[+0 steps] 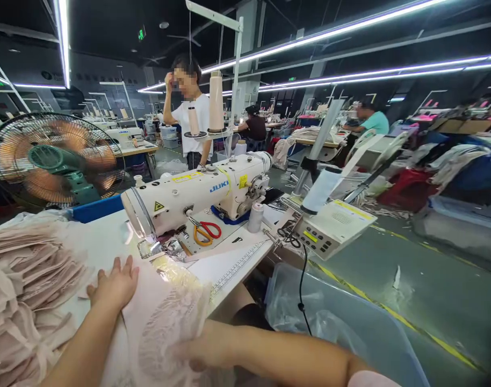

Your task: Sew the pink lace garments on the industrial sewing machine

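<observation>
My left hand [115,286] lies flat, fingers stretched out, on a piece of pale pink lace fabric [165,317] spread over the white sewing table [233,263]. The fingertips reach toward the presser foot [154,248] of a white Juki sewing machine [201,196]. My right hand [207,349] grips the near edge of the same lace at the table's front; its fingers are partly hidden under the cloth.
A heap of pink fabric pieces [26,285] lies at the left. Orange-and-red scissors [205,231] rest on the machine bed. A control box [330,228], thread cones [216,102], a fan [52,158] and a bin with a plastic liner [342,322] surround me. Other people stand and sit behind.
</observation>
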`<state>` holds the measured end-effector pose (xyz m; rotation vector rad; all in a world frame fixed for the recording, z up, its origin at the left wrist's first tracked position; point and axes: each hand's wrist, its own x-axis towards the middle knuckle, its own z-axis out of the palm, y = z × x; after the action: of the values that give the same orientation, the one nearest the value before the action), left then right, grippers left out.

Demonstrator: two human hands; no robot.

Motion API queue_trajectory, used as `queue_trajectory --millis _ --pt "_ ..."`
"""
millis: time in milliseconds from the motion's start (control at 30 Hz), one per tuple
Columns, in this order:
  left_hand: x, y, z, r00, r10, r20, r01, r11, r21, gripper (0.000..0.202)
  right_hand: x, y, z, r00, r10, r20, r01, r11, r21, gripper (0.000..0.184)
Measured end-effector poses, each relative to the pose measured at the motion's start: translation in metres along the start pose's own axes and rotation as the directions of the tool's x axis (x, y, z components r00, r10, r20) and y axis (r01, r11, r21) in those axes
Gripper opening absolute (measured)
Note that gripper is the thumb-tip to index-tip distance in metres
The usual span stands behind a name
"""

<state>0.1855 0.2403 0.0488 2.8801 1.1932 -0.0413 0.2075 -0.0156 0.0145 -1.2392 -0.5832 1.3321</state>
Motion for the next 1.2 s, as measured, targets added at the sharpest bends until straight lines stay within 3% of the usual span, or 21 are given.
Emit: queue_trajectory --millis 133,233,300,367,433,500,600,700,900,1067,1200 --pt "-0.043 0.004 0.004 0.997 0.013 -0.074 -0.01 0.999 0.052 0.068 -0.03 0.013 -0.032 0.989 -0.134 0.06 0.14 0.982 -0.128 0.061" --pt "-0.056 0.008 0.002 0.996 0.047 -0.08 -0.04 0.995 0.087 0.065 -0.052 0.018 -0.047 0.959 -0.264 0.099 0.282 0.878 -0.388 0.048" --pt "-0.059 0.008 0.001 0.993 0.086 -0.085 -0.076 0.991 0.112 0.057 -0.067 0.011 -0.053 0.958 -0.255 0.133 0.279 0.712 -0.645 0.042" --pt "-0.059 0.006 0.001 0.978 0.176 -0.108 -0.157 0.973 0.17 0.052 -0.081 -0.006 -0.06 0.984 -0.133 0.115 0.165 0.468 -0.868 0.038" --pt "-0.056 0.003 0.002 0.947 0.299 -0.118 -0.27 0.939 0.213 0.05 -0.09 -0.032 -0.066 0.997 -0.049 0.055 0.065 0.25 -0.966 0.029" --pt "-0.052 -0.001 0.002 0.919 0.386 -0.084 -0.367 0.912 0.184 0.051 -0.091 -0.063 -0.071 0.994 -0.107 0.019 0.039 0.188 -0.981 0.025" --pt "-0.043 -0.005 0.001 0.922 0.387 -0.009 -0.383 0.915 0.13 0.056 -0.07 -0.108 -0.077 0.964 -0.254 -0.081 -0.047 0.138 -0.989 0.027" --pt "-0.037 -0.009 -0.001 0.94 0.341 0.016 -0.34 0.928 0.152 0.063 -0.023 -0.137 -0.083 0.927 -0.323 -0.193 -0.186 0.051 -0.981 0.025" --pt "-0.033 -0.016 0.002 0.958 0.273 0.084 -0.284 0.94 0.187 0.065 0.074 -0.153 -0.099 0.884 -0.35 -0.31 -0.355 -0.069 -0.932 0.022" --pt "-0.031 -0.017 0.008 0.957 0.288 0.041 -0.289 0.931 0.223 0.067 0.093 -0.151 -0.126 0.855 -0.307 -0.419 -0.471 -0.119 -0.874 0.04" --pt "-0.026 -0.019 0.015 0.945 0.327 0.006 -0.318 0.915 0.249 0.07 0.096 -0.157 -0.151 0.835 -0.293 -0.466 -0.514 -0.115 -0.85 0.04"
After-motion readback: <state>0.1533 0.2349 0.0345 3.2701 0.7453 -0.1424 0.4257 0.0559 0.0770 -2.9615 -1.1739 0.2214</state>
